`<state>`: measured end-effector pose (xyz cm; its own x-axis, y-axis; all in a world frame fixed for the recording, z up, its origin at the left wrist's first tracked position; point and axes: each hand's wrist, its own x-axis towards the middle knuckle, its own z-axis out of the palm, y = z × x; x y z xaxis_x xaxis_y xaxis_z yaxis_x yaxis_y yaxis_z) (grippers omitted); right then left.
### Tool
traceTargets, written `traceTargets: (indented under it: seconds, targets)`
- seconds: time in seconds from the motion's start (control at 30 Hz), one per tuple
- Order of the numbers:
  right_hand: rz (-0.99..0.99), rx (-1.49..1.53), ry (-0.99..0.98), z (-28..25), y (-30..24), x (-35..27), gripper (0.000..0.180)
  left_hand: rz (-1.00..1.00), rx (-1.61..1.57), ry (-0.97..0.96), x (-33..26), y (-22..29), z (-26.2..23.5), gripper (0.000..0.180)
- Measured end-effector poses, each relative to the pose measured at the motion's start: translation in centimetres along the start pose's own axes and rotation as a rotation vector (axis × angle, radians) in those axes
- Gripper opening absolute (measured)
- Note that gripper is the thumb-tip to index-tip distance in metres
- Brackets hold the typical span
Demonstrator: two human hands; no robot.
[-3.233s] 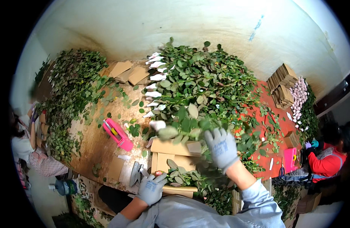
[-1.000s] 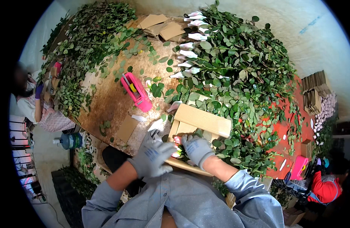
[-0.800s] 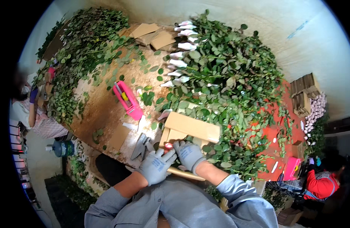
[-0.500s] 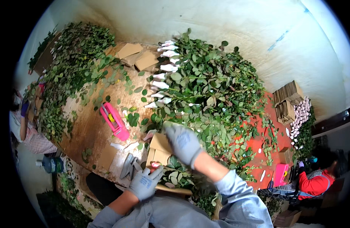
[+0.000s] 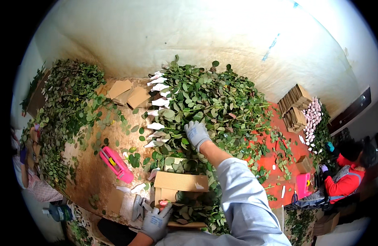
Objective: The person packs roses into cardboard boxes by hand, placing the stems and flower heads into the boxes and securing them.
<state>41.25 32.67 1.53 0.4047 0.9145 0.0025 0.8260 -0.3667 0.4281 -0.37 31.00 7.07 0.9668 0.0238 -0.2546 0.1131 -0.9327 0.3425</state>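
Observation:
My left hand (image 5: 155,223), in a grey glove, rests at the lower middle with fingers spread beside a reddish rose bloom (image 5: 163,203). That bloom lies at the end of leafy stems (image 5: 193,212) inside a folded corrugated cardboard wrapper (image 5: 181,180). Stretched forward, my gloved right hand (image 5: 197,134) touches the near side of a big pile of leafy rose stems (image 5: 213,98). Its fingers look apart, with the tips partly among leaves and no held stem visible. White sleeves cover the buds (image 5: 159,102) along the pile's left edge.
A pink tape dispenser (image 5: 116,165) and a grey metal stapler-like tool (image 5: 137,207) lie left on the table (image 5: 84,164). Cardboard sheets (image 5: 127,93) sit behind. More greenery (image 5: 70,94) is heaped at left. A co-worker in red (image 5: 344,180) is at right, another person at far left.
My right hand has moved forward from the cardboard to the stem pile. The wrapper's upper flap now stands more exposed. My left hand stays by the bloom; the whole view has shifted.

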Motion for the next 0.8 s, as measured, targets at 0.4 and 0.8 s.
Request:
traceTargets:
  seconds: [0.4,0.8]
  targets:
    - [-0.043,0.026,0.353,-15.3,4.8,-9.0,0.024,0.042,0.171,0.087,-0.6,-0.4,2.0,0.065]
    - [-0.136,0.264,-0.231,-13.2,-3.7,-27.3,0.022,-0.068,0.141,-0.084,-0.4,0.7,0.4,0.070]
